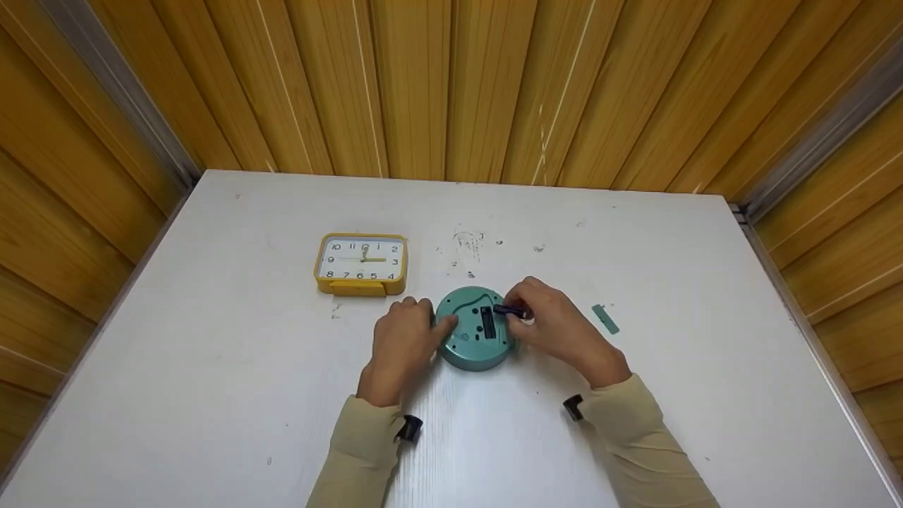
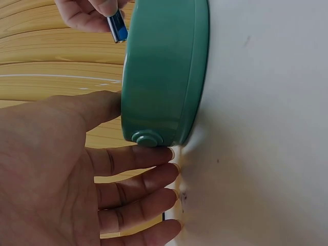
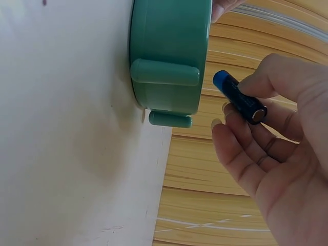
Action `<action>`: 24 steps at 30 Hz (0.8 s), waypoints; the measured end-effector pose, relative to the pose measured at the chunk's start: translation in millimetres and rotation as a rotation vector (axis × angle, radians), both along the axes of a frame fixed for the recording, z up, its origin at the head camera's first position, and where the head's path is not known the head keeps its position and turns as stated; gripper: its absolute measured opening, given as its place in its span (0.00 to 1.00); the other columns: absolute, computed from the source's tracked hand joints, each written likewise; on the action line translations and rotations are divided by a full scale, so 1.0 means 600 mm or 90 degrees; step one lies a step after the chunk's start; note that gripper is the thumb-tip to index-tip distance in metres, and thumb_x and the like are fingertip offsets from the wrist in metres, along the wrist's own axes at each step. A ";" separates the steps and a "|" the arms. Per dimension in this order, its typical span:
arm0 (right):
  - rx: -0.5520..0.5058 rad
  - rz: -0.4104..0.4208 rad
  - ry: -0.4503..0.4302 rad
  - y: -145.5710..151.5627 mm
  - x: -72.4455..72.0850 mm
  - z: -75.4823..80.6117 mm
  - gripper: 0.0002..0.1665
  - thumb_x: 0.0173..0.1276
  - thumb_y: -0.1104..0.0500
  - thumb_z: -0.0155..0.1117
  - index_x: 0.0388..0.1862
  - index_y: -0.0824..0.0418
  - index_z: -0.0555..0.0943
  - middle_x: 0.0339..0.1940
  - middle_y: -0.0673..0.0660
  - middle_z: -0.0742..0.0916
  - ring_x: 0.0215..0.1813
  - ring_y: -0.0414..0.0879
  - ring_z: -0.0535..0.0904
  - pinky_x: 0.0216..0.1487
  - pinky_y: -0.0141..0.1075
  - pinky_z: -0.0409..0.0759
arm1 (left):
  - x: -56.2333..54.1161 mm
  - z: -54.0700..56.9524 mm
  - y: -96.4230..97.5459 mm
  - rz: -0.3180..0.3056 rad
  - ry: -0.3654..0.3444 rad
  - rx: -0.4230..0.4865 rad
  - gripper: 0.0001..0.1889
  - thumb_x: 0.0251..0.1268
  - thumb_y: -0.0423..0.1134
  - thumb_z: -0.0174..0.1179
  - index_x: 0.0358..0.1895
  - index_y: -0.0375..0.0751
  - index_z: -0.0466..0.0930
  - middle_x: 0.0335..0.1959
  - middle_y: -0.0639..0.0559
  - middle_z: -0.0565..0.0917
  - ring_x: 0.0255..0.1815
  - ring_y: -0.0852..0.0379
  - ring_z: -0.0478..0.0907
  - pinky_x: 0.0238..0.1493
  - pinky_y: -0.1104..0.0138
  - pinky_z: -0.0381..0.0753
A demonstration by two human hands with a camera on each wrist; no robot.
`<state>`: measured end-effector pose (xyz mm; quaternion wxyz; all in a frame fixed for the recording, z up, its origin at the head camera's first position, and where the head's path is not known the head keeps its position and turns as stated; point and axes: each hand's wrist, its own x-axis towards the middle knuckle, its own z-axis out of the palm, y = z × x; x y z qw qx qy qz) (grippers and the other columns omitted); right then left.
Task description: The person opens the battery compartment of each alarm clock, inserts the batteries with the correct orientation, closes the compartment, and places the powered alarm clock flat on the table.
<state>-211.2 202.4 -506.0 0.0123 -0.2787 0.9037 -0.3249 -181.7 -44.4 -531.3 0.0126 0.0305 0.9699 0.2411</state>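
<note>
Right hand (image 1: pixel 557 326) pinches battery (image 3: pixel 237 95) well inside table edges (image 1: pixel 458 188).

**Head cam looks decent, wrist cams kinda murky**

Head view's fairly bright and even; the white table (image 1: pixel 211 388) picks up a pale sheen between the sleeves (image 1: pixel 363 444), with soft shadows beside them. The wood-look panels (image 1: pixel 416 85) fan out toward the top corners, wide-lens style. Fine print on the green clock (image 1: pixel 469 334) goes mushy. Wrist views are dimmer: the left hand (image 2: pixel 66 164) looks shaded, and a blurry brownish shadow spreads over the table in the right one. Battery (image 3: pixel 241 98) lettering's too murky to read.
</note>
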 end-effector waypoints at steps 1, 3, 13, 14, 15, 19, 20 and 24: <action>0.001 0.000 0.005 -0.001 0.000 0.000 0.11 0.67 0.70 0.72 0.46 0.61 0.83 0.43 0.51 0.82 0.43 0.44 0.80 0.48 0.40 0.84 | 0.000 0.000 0.000 0.000 0.000 0.000 0.27 0.77 0.58 0.62 0.48 0.32 0.86 0.35 0.44 0.80 0.41 0.46 0.78 0.42 0.51 0.82; 0.005 -0.002 0.014 -0.003 0.002 0.001 0.10 0.68 0.69 0.72 0.46 0.61 0.83 0.42 0.51 0.83 0.42 0.44 0.79 0.47 0.40 0.84 | -0.001 0.000 0.000 -0.001 -0.002 -0.001 0.27 0.77 0.59 0.62 0.48 0.32 0.86 0.35 0.44 0.80 0.40 0.46 0.78 0.42 0.51 0.83; -0.002 0.008 0.073 -0.011 0.010 0.005 0.10 0.70 0.67 0.74 0.46 0.61 0.81 0.43 0.52 0.83 0.43 0.44 0.81 0.47 0.38 0.85 | -0.001 0.002 0.000 -0.002 -0.007 -0.003 0.27 0.77 0.59 0.62 0.49 0.32 0.86 0.35 0.44 0.80 0.40 0.47 0.77 0.42 0.52 0.82; -0.003 0.009 0.080 -0.011 0.011 0.005 0.11 0.70 0.67 0.74 0.46 0.62 0.81 0.43 0.53 0.83 0.43 0.44 0.82 0.48 0.38 0.86 | -0.001 0.002 0.000 -0.003 -0.006 -0.004 0.27 0.77 0.59 0.62 0.49 0.32 0.86 0.35 0.44 0.80 0.39 0.47 0.77 0.41 0.52 0.82; -0.004 0.009 0.087 -0.012 0.011 0.005 0.11 0.70 0.67 0.74 0.46 0.62 0.81 0.43 0.53 0.83 0.43 0.44 0.82 0.48 0.38 0.86 | -0.001 0.002 0.000 -0.003 -0.006 -0.004 0.27 0.77 0.59 0.62 0.49 0.32 0.86 0.35 0.44 0.80 0.39 0.47 0.77 0.41 0.52 0.82; -0.008 0.008 0.107 -0.014 0.013 0.005 0.12 0.69 0.67 0.76 0.46 0.62 0.81 0.43 0.53 0.83 0.43 0.45 0.82 0.48 0.38 0.86 | -0.001 0.001 0.000 -0.003 -0.003 -0.006 0.27 0.77 0.58 0.62 0.48 0.33 0.86 0.34 0.45 0.79 0.39 0.47 0.77 0.41 0.52 0.82; -0.009 0.007 0.109 -0.015 0.013 0.005 0.13 0.69 0.67 0.76 0.47 0.62 0.81 0.43 0.53 0.83 0.44 0.45 0.82 0.48 0.38 0.86 | -0.001 0.001 0.000 -0.003 -0.003 -0.007 0.27 0.77 0.58 0.62 0.48 0.33 0.86 0.34 0.45 0.79 0.39 0.47 0.77 0.41 0.52 0.82; -0.010 0.016 0.119 -0.017 0.012 0.003 0.13 0.69 0.66 0.77 0.47 0.64 0.82 0.43 0.53 0.83 0.44 0.45 0.83 0.47 0.37 0.86 | -0.001 0.000 0.000 -0.001 -0.005 -0.006 0.26 0.77 0.58 0.62 0.47 0.33 0.86 0.35 0.45 0.79 0.40 0.47 0.77 0.42 0.52 0.82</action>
